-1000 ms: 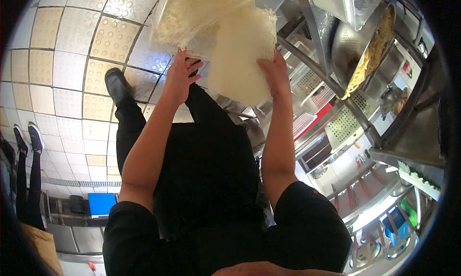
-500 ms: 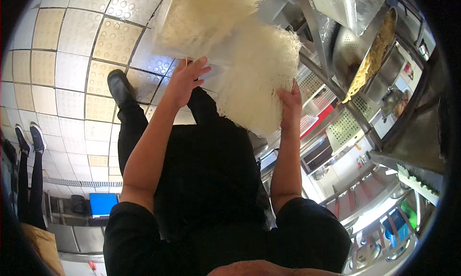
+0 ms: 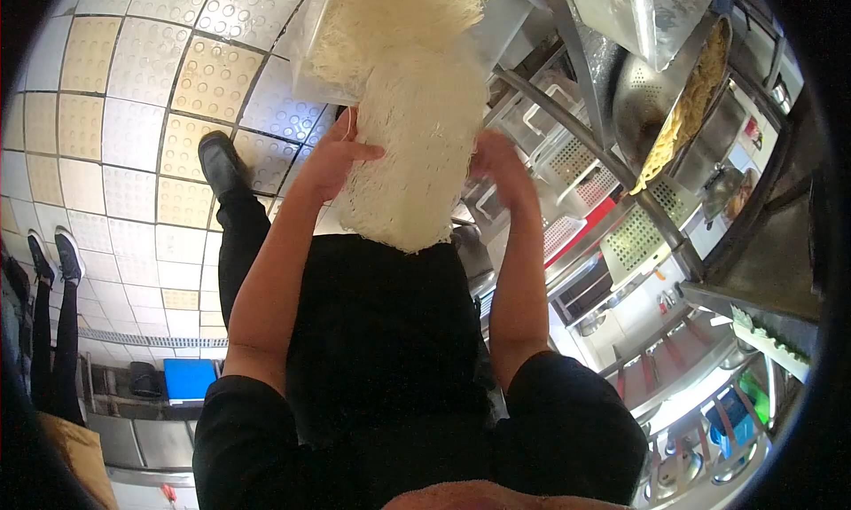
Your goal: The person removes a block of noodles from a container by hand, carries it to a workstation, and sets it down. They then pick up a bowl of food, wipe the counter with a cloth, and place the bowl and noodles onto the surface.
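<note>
A pale, flat slab of thin noodles [image 3: 412, 155] hangs upright in front of my black apron. My left hand [image 3: 332, 160] holds its left edge, with the thumb over the front face and the fingers mostly behind. At the right edge is my right hand [image 3: 501, 166], blurred, its fingertips partly hidden beside the slab. Just beyond the slab, a clear plastic bag or liner [image 3: 324, 75] holds more loose noodles [image 3: 399, 13], and the slab's top overlaps them.
To the right, a perforated metal strainer [image 3: 640, 98] sits near a pan of yellow noodles [image 3: 687, 124] behind a metal rail [image 3: 581, 133]. Perforated baskets [image 3: 651, 222] lie lower. Another person's legs [image 3: 66, 333] stand at far left on the tiled floor [image 3: 137, 137].
The noodle slab has moved left and now hangs straighter and narrower in front of me. My right hand has moved left with it, and my left thumb now lies over its face.
</note>
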### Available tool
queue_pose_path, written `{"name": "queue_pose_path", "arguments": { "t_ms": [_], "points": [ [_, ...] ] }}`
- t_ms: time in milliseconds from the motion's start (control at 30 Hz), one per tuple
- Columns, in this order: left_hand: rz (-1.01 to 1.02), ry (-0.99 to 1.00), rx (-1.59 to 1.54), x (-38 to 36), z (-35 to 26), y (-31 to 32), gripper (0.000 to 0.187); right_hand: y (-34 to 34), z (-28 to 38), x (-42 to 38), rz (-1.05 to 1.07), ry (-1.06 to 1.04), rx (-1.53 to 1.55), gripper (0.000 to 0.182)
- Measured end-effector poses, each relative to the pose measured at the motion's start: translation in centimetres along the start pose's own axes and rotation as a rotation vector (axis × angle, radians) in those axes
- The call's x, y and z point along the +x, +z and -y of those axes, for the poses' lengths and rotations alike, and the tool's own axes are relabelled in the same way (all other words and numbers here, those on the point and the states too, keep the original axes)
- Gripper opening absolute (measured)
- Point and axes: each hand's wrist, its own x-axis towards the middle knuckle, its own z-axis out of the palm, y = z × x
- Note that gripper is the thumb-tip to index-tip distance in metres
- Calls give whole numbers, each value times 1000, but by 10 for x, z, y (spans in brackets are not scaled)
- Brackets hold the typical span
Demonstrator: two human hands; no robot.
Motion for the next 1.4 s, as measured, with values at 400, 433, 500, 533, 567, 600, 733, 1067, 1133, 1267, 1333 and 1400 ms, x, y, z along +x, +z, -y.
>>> {"name": "queue_pose_path", "arguments": {
  "t_ms": [400,433,500,533,567,600,733,1067,1133,1267,1333,1400],
  "points": [
    [-6,30,204,4,-5,-18,74,18,142,167,162,21,119,63],
    [10,19,218,6,-5,-22,74,17,154,161,186,39,140,62],
    [20,24,215,7,-4,-25,74,16,153,195,155,23,167,49],
    [14,38,199,8,-3,-24,73,18,154,204,113,-16,138,48],
    [9,47,183,7,-2,-24,72,18,151,211,70,-51,112,47],
    [3,35,209,5,-3,-23,73,18,155,205,68,-123,218,47],
    [-39,32,447,6,-4,-26,77,13,162,200,-129,-81,368,49],
    [-88,43,462,8,-3,-26,74,-11,133,325,-453,-270,-362,46],
    [-66,3,386,7,-7,-22,77,7,148,282,-689,-518,-469,46],
    [-134,-1,400,-3,-22,-4,74,45,180,136,-601,-604,-590,44],
    [-165,27,389,-4,-17,-6,69,45,178,98,-571,-658,-304,44],
    [-170,27,345,-5,-15,-6,64,37,179,92,-682,-715,-319,47]
  ]
}}
